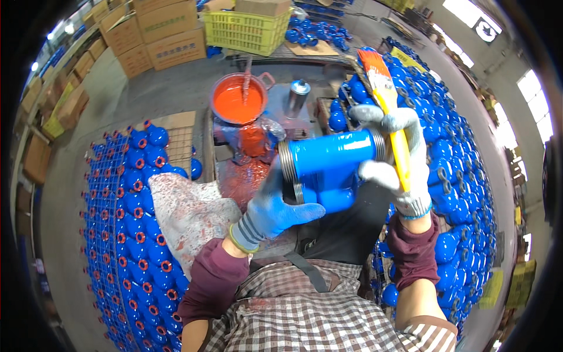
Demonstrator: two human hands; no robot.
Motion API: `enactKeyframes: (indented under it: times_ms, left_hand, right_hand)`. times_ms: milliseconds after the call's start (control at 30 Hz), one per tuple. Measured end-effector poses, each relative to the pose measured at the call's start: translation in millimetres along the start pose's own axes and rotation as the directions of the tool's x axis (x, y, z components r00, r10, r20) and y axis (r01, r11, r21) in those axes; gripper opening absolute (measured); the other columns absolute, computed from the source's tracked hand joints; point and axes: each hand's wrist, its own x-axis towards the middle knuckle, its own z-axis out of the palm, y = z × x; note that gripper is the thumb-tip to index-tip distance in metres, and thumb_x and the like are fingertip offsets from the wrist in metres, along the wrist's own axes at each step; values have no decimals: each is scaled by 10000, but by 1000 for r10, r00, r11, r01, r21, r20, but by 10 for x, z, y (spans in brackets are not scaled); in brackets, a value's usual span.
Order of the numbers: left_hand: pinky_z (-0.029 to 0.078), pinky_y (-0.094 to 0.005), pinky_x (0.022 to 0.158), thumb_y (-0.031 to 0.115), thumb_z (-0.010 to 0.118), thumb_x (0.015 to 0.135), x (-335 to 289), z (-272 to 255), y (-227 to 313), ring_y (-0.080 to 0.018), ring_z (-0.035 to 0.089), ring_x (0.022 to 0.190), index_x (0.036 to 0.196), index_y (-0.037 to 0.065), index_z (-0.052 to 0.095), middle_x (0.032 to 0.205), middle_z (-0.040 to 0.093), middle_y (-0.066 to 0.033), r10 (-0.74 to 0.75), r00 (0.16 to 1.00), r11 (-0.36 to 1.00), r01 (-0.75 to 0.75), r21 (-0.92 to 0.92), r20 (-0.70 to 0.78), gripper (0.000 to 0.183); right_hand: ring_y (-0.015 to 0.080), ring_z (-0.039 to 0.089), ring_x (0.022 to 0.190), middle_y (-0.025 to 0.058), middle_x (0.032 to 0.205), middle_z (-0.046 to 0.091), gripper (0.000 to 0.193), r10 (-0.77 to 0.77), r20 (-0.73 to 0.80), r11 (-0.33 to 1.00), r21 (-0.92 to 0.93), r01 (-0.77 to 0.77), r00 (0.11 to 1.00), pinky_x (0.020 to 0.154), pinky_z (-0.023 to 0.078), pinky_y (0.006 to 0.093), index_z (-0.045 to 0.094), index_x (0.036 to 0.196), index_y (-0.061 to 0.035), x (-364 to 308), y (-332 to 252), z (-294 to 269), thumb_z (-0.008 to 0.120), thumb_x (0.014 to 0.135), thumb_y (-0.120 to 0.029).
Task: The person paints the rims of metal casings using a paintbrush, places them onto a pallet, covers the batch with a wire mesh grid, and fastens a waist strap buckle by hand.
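Note:
My left hand (pixel 267 208), in a blue-grey knit glove, grips one end of a glossy blue pipe fitting (pixel 331 155) with bare, threaded metal ends. The fitting is held up in front of my lap, lying roughly sideways. In my right hand (pixel 413 158), gloved in white and grey, is a paintbrush (pixel 385 100) with a yellow handle. Its bristles point up and away and are coated orange-red. Fingers of that hand are at the fitting's right threaded end; whether they press on it I cannot tell. Beyond the fitting stands a pot (pixel 213 101) of orange-red paint.
A metal can (pixel 298 94) stands right of the pot. Many blue fittings with orange-red ends (pixel 146 234) fill the left side; more blue fittings with grey ends (pixel 451 182) are stacked right. A paint-spattered cloth (pixel 182 211) lies left. A yellow crate (pixel 243 32) and cardboard boxes (pixel 170 29) are behind.

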Motion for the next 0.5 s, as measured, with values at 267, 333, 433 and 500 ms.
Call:
enactKeyframes:
  times_ms: [267, 333, 433, 500]
  left_hand:
    - [429, -465, 1010, 307, 870, 618, -76, -560, 38, -385, 452, 1256, 1343, 95, 419, 1381, 411, -211, 572, 818, 546, -323, 773, -62, 880]
    - [416, -481, 1010, 189, 901, 516, -86, -611, 76, -393, 439, 1249, 1347, 132, 366, 1375, 392, -207, 538, 841, 534, -293, 793, -52, 991]
    - [415, -483, 1006, 187, 900, 516, -81, -719, 30, -395, 439, 1244, 1345, 133, 366, 1381, 383, -206, 564, 825, 478, -304, 824, -22, 987]
    - [413, -483, 1006, 194, 899, 521, -96, -781, -12, -398, 445, 1234, 1342, 133, 370, 1382, 381, -208, 581, 814, 435, -296, 850, -14, 978]
  right_hand:
    - [219, 607, 985, 162, 1101, 616, 463, 138, 38, 962, 233, -143, 990, 829, 480, 300, 497, 991, -81, -302, 377, 219, 849, 710, -192]
    - [189, 601, 914, 124, 1036, 611, 428, 199, 27, 967, 154, -201, 980, 791, 476, 290, 516, 967, -84, -356, 433, 149, 846, 709, -172]
    - [149, 582, 801, 68, 929, 592, 367, 171, 12, 985, 30, -171, 985, 736, 472, 278, 545, 926, -85, -300, 421, 237, 837, 706, -121]
    - [154, 590, 784, 63, 888, 586, 334, 100, 18, 994, -35, -99, 995, 734, 477, 279, 559, 910, -80, -285, 430, 286, 808, 695, -23]
